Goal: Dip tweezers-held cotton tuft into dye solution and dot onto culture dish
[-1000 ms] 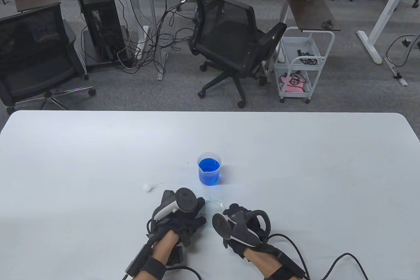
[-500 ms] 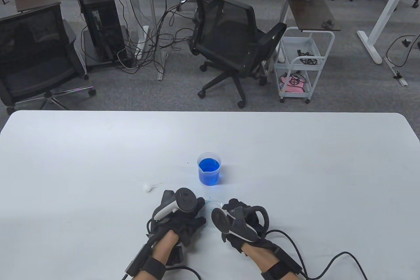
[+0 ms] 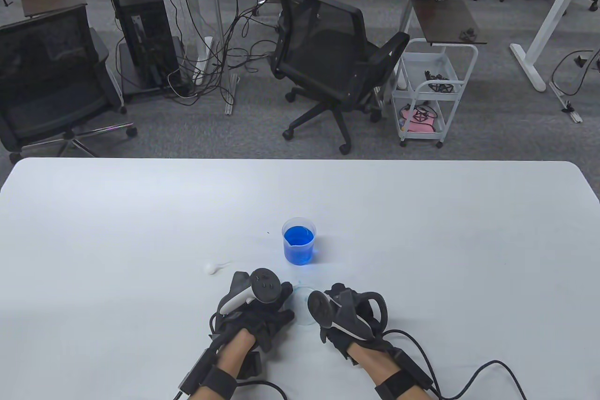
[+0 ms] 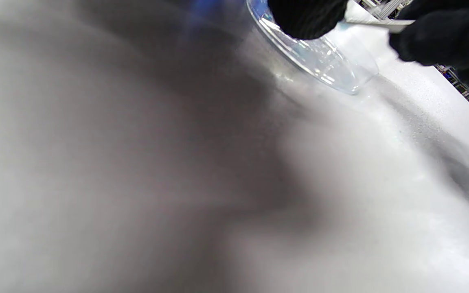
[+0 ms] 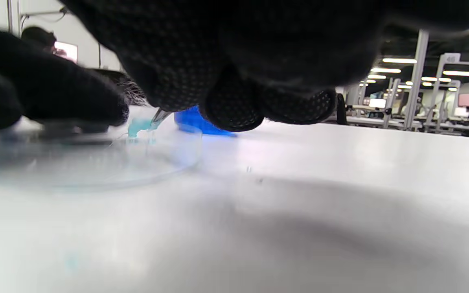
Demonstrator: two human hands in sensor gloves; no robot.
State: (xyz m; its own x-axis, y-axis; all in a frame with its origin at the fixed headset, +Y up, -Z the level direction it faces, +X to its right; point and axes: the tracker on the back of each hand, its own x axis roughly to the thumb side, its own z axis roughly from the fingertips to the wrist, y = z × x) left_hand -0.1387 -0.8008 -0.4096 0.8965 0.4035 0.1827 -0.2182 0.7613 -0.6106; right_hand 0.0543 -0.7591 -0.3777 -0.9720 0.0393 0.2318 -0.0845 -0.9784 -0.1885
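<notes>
A clear culture dish [image 3: 301,302] lies near the table's front edge between my two hands. My left hand [image 3: 257,307] holds the dish [image 5: 96,162] at its left rim, fingertips [image 4: 305,18] on the edge. My right hand [image 3: 344,313] pinches metal tweezers [image 5: 159,117], whose tip holds a pale blue cotton tuft [image 5: 139,127] just over the dish floor. The tweezers' shaft [image 4: 381,24] crosses above the dish [image 4: 320,57]. A beaker of blue dye [image 3: 298,241] stands upright just behind the dish.
A spare white cotton ball [image 3: 212,267] lies left of the beaker, beyond my left hand. Glove cables [image 3: 468,372] trail off the front edge on the right. The beaker [image 5: 196,120] stands close behind the tweezers' tip.
My right hand has shifted left and slightly forward, so it now covers more of the dish. The left hand, beaker and cotton ball have stayed put.
</notes>
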